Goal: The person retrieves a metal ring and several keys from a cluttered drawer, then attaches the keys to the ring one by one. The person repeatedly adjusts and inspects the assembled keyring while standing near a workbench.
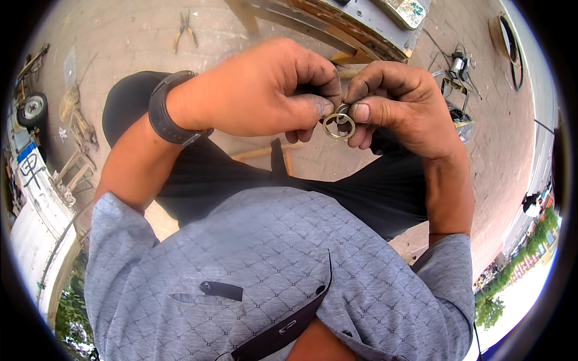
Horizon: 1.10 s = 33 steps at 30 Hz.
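Observation:
Between my two hands is a brass-coloured metal ring (326,128), with a smaller dark metal piece (343,110) at its upper side. My left hand (259,90) is closed, its thumb and forefinger pinched at the ring's left edge. From the other side, my right hand (400,105) pinches the ring and the small piece between thumb and fingers. Fingertips partly cover the small piece, so its exact kind is hidden. Both hands are held close together above my knees, and a dark watch (165,108) is on my left wrist.
Pliers (185,31) lie on the paved ground at the far left. A worn workbench (361,21) bears a tray (409,12) beyond my hands. Right of it stands a metal device (459,63). A small wheel (32,109) and wooden frame (75,171) are at left.

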{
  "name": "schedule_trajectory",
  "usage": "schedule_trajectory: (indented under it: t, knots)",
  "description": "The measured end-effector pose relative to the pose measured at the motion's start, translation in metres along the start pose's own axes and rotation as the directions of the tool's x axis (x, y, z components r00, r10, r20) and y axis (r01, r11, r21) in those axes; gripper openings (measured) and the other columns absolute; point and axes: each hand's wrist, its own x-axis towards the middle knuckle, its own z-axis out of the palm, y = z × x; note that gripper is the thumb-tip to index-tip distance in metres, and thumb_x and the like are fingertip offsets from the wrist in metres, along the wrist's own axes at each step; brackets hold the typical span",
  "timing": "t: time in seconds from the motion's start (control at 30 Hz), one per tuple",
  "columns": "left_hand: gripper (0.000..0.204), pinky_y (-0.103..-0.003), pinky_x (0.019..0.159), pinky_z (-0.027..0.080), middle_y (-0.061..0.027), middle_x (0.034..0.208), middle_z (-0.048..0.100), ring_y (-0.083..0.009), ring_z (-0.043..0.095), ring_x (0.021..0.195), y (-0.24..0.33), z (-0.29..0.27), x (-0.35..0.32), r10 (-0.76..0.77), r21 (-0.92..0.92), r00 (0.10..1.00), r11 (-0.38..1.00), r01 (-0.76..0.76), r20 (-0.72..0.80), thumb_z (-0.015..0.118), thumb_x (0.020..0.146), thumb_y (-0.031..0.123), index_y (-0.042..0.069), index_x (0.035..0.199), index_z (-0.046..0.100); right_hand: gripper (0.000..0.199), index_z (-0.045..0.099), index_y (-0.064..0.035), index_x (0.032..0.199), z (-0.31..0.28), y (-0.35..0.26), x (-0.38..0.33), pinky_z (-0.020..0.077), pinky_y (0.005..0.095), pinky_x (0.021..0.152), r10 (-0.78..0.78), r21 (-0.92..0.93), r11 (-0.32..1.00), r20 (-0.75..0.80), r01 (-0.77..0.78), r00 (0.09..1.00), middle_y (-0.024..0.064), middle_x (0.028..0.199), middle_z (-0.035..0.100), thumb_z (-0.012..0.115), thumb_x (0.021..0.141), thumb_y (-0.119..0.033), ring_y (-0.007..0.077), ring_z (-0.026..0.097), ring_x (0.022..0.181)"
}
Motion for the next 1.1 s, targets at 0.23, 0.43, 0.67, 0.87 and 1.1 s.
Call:
schedule_trajectory:
  t: [0.23,0.43,0.67,0.87,1.1]
  knots:
    - [0.009,-0.025,0.060,0.056,-0.0040,0.078,0.067,-0.0101,0.069,0.067,-0.004,-0.001,0.000,-0.023,-0.126,1.000,0.992,0.020,-0.019,0.059,0.097,0.001,-0.004,0.097,0.066,0.014,0.069,0.0044,0.108,0.012,0.020,0.004,0.0583,0.0253,0.062,-0.211,-0.031,0.977,-0.090,0.209,0.973,0.0082,0.086,0.072,0.069,0.098,-0.006,0.0108,0.068,0.070]
    - [0.015,-0.027,0.059,0.058,-0.0075,0.077,0.069,-0.0126,0.069,0.066,0.001,-0.001,0.007,-0.062,-0.282,0.986,0.959,0.015,-0.157,0.061,0.099,0.008,-0.005,0.102,0.068,0.015,0.068,0.0045,0.109,0.014,0.016,0.006,0.0555,0.0247,0.061,-0.343,-0.032,0.938,-0.244,0.346,0.907,0.0067,0.088,0.071,0.067,0.100,-0.007,0.0091,0.064,0.068]
    - [0.021,-0.029,0.062,0.060,-0.0092,0.085,0.071,-0.0143,0.070,0.068,-0.002,-0.002,0.010,-0.073,-0.305,0.966,0.952,-0.006,-0.246,0.062,0.101,0.013,-0.005,0.111,0.066,0.014,0.068,0.0034,0.111,0.013,0.017,0.009,0.0561,0.0245,0.063,-0.343,-0.088,0.939,-0.340,0.334,0.876,0.0060,0.087,0.071,0.065,0.101,-0.006,0.0089,0.066,0.070]
    - [0.024,-0.029,0.063,0.061,-0.0112,0.096,0.072,-0.0158,0.071,0.071,-0.003,0.013,0.015,-0.006,-0.324,0.916,0.936,-0.135,-0.400,0.070,0.097,0.010,-0.004,0.116,0.065,0.013,0.068,0.0027,0.110,0.015,0.018,0.016,0.0556,0.0238,0.064,-0.408,-0.132,0.911,-0.438,0.392,0.801,0.0055,0.085,0.071,0.065,0.101,-0.006,0.0085,0.066,0.074]
    - [0.024,-0.025,0.058,0.058,-0.0086,0.093,0.073,-0.0129,0.070,0.070,-0.009,0.019,0.021,-0.032,-0.375,0.857,0.907,-0.191,-0.514,0.072,0.096,0.008,-0.004,0.117,0.067,0.011,0.069,0.0021,0.109,0.020,0.019,0.021,0.0557,0.0229,0.064,-0.493,-0.235,0.870,-0.439,0.434,0.751,0.0041,0.087,0.070,0.064,0.101,-0.005,0.0076,0.067,0.075]
